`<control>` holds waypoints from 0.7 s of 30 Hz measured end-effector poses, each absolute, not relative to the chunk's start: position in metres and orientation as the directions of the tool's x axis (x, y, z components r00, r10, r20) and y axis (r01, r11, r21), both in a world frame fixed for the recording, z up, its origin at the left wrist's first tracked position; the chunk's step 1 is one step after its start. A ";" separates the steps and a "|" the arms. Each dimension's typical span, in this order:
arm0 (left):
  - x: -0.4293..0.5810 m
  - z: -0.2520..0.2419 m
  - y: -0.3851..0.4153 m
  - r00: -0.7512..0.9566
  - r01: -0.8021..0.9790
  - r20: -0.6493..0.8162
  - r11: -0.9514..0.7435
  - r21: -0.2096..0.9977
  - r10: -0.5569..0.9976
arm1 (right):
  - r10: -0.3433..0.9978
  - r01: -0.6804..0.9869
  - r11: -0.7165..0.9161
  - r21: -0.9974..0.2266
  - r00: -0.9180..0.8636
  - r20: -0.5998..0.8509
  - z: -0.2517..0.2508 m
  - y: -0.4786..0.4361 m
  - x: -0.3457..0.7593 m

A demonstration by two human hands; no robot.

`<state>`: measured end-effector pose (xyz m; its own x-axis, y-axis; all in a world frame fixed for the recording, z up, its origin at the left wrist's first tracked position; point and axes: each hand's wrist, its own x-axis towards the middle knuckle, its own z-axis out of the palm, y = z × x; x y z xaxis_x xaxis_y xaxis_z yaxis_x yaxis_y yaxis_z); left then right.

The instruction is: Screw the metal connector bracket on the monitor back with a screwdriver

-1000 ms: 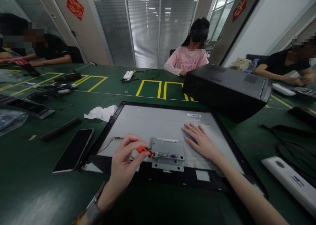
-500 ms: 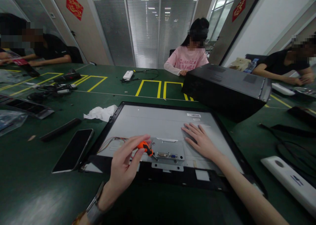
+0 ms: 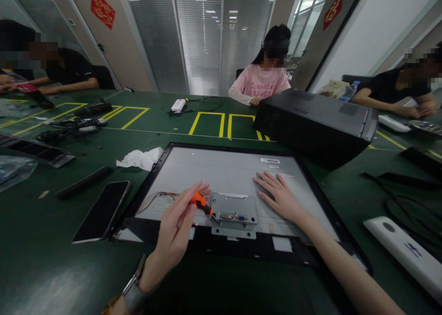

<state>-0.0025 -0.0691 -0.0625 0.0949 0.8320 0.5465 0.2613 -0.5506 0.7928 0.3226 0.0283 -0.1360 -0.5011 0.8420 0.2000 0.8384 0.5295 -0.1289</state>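
A monitor panel (image 3: pixel 221 170) lies face down in front of me, its grey metal back up and a black frame around it. Near its front edge sits a small metal board cover (image 3: pixel 235 209) with a blue port. My left hand (image 3: pixel 177 230) holds a small orange-handled screwdriver (image 3: pixel 203 205) between its fingertips, the tip at the cover's left corner. My right hand (image 3: pixel 281 196) rests flat on the grey back, fingers spread, just right of the cover. Thin wires (image 3: pixel 152 199) run along the panel's left side.
A phone (image 3: pixel 102 210) and a black strip (image 3: pixel 84 182) lie left of the panel, with a crumpled white tissue (image 3: pixel 140 158) behind them. A black monitor housing (image 3: pixel 316 124) stands at the back right; a white part (image 3: pixel 409 253) lies at the right. Three people sit around the green table (image 3: pixel 51 269).
My left hand's fingers have straightened and turned the screwdriver, whose handle now stands steeper and a little higher. My right hand has stayed flat on the panel.
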 end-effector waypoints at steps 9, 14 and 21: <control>-0.003 -0.060 -0.066 0.049 0.380 0.672 -0.635 0.672 0.739 | 0.842 0.837 0.531 -0.134 -0.504 0.193 -0.134 0.028 0.322; -0.004 -0.060 -0.072 0.121 0.263 0.563 -0.574 0.776 0.817 | 0.845 0.837 0.529 -0.143 -0.501 0.188 -0.133 0.027 0.322; 0.000 -0.059 -0.067 0.104 0.329 0.642 -0.636 0.698 0.759 | 0.845 0.839 0.526 -0.138 -0.499 0.190 -0.135 0.028 0.323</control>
<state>0.0001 -0.0669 -0.0590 0.1040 0.7595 0.6422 0.3292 -0.6355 0.6984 0.3228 0.0279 -0.1348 -0.4991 0.8454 0.1901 0.8389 0.5264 -0.1383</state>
